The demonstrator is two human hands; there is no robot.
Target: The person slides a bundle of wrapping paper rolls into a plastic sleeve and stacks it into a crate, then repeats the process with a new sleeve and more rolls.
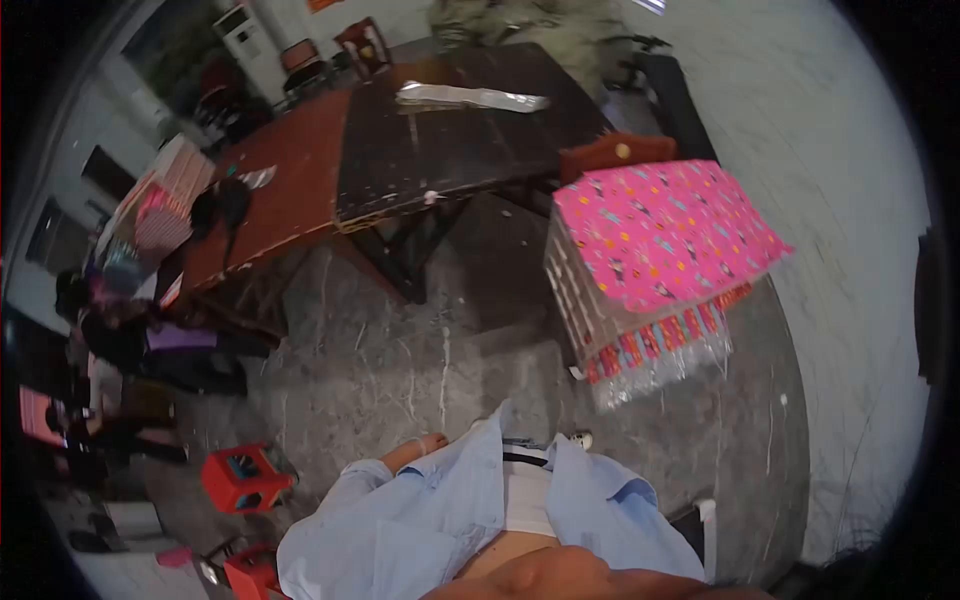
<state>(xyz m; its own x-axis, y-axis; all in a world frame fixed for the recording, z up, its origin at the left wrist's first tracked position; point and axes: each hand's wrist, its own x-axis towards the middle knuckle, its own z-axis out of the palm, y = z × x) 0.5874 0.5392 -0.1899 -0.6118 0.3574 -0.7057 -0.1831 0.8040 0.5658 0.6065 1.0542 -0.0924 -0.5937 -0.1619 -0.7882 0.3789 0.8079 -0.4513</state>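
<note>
My left hand [434, 442] hangs low by the front of my light blue shirt [420, 520], with a band around the wrist. The shirt's edge lies right next to it, and the fingers are too small and partly hidden to tell their pose. My right hand does not show; the right sleeve [630, 515] hangs down at my side. Ahead on the right stands a stack topped with bright pink printed cloth [670, 235]. Below the cloth, orange-striped pieces [650, 350] and clear plastic wrap [665, 375] stick out.
A long table, part dark [460, 150] and part reddish brown [300, 180], spans ahead, bearing a silvery plastic strip [475, 97]. A wooden chair back [620, 152] stands behind the stack. People [120, 335] sit at the left near a red stool [245, 478]. A pale wall [850, 250] bounds the right.
</note>
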